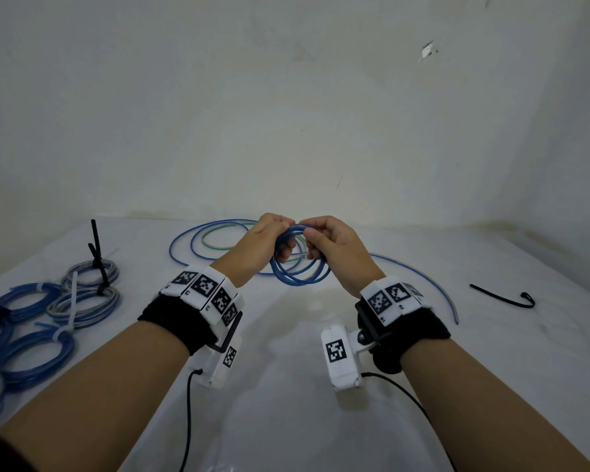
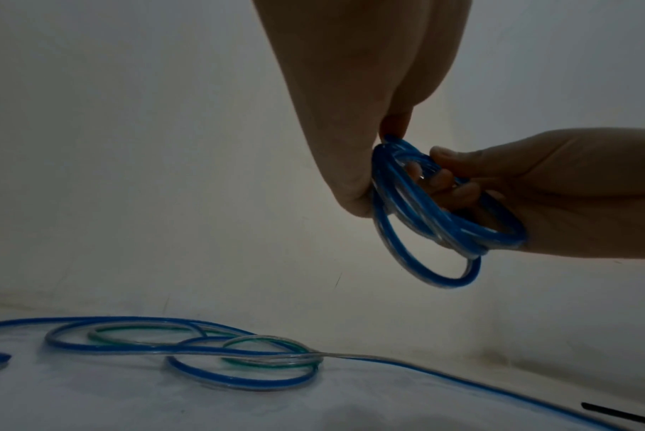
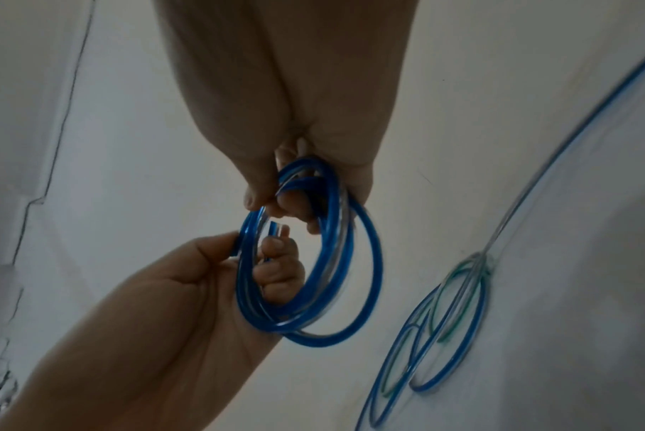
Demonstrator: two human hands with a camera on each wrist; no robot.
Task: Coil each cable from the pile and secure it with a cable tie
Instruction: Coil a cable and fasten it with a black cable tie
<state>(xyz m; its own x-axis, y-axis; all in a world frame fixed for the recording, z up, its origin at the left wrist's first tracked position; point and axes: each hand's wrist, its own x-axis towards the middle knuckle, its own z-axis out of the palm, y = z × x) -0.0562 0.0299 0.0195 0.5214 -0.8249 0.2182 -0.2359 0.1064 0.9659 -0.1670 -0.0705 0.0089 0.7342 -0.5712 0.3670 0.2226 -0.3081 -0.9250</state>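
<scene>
Both forearms reach over the white bench [image 1: 286,420], left hand [image 1: 266,240] and right hand [image 1: 327,243] each clamped on the raised blue coil [image 1: 300,267], coiling seemingly done, so next fetch the black cable tie [image 1: 501,298].

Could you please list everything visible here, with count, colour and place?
Held coil: one, blue, raised over the table between both hands.
Loose cables: blue and green loops on the table behind the hands, a blue tail running right; count unclear.
Tied coils: several, blue and grey, at the table's left, bound with black or white ties.
Loose tie: one, black, on the table at right.
Table: one, white.
Wall: white, behind the table.
Wrist cameras: two, white, on black bands.
Left hand: grips the coil's top.
Right hand: grips the coil's top.
</scene>
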